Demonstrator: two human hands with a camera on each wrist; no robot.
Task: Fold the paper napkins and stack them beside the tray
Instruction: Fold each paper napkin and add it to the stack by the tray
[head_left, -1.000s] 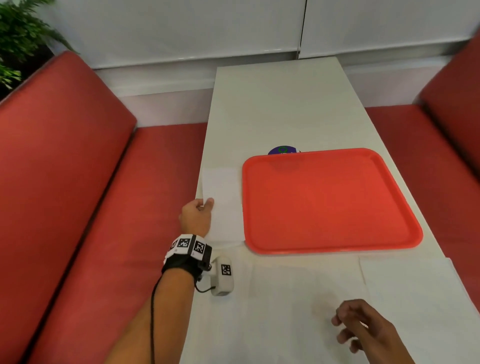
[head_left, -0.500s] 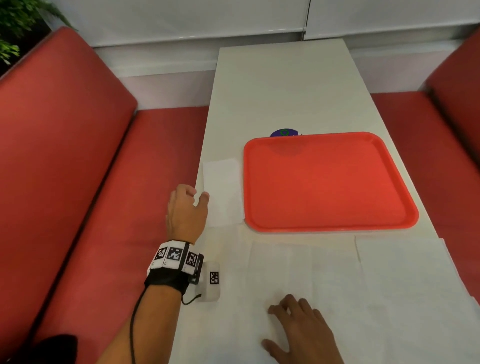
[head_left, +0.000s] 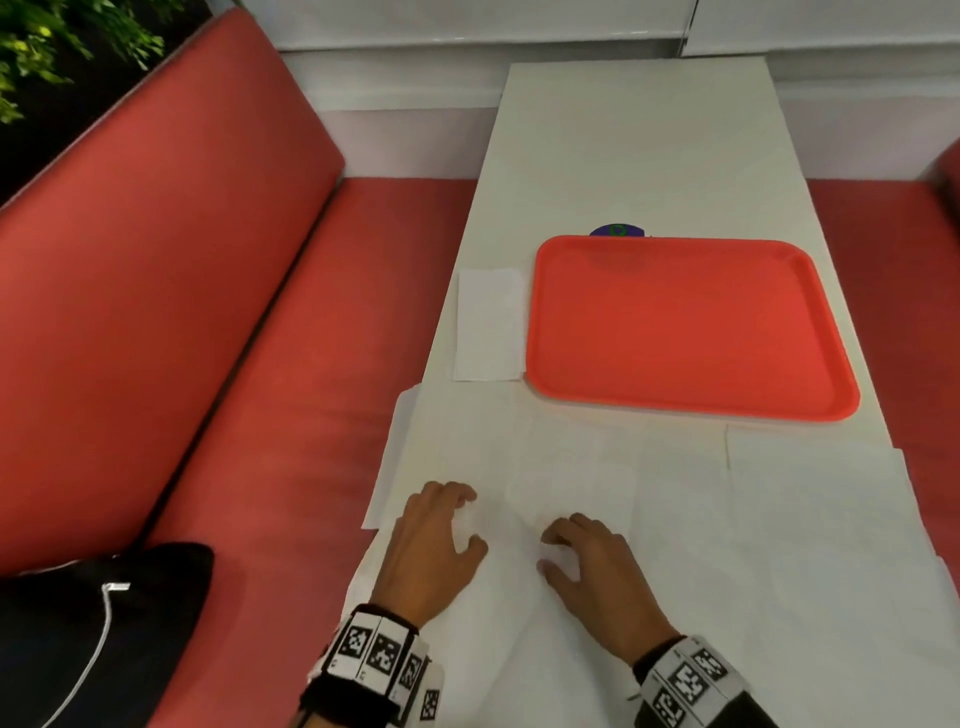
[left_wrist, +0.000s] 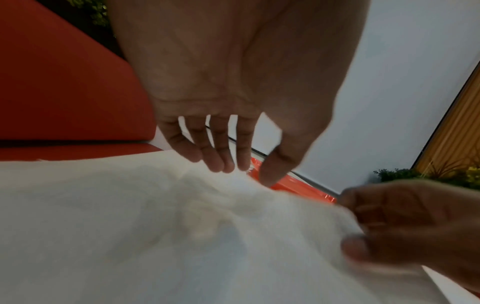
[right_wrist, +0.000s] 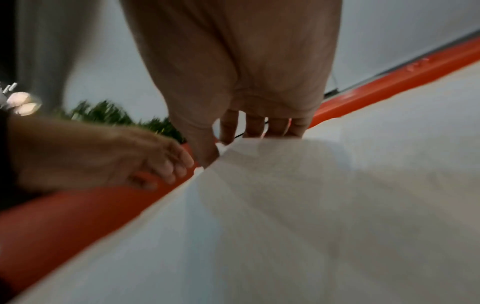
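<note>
A folded white napkin (head_left: 488, 325) lies flat just left of the red tray (head_left: 685, 327). Several unfolded napkins overlap across the near part of the table; one (head_left: 519, 597) lies under both hands, another (head_left: 810, 499) lies to the right. My left hand (head_left: 457, 519) hovers low over the near napkin, its loosely bent fingertips (left_wrist: 221, 167) touching the paper. My right hand (head_left: 556, 545) pinches a raised edge of the same napkin (right_wrist: 272, 156), with the thumb in front and the fingers (right_wrist: 255, 131) behind it.
The narrow white table (head_left: 639, 145) runs between two red benches (head_left: 182, 312). A small purple object (head_left: 618, 230) peeks out behind the tray. A black bag with a white cable (head_left: 78, 623) sits on the left bench. One napkin (head_left: 395, 457) overhangs the table's left edge.
My left hand left the folded napkin beside the tray and drew back to the near napkin. My right hand slid left and took hold of that napkin's edge.
</note>
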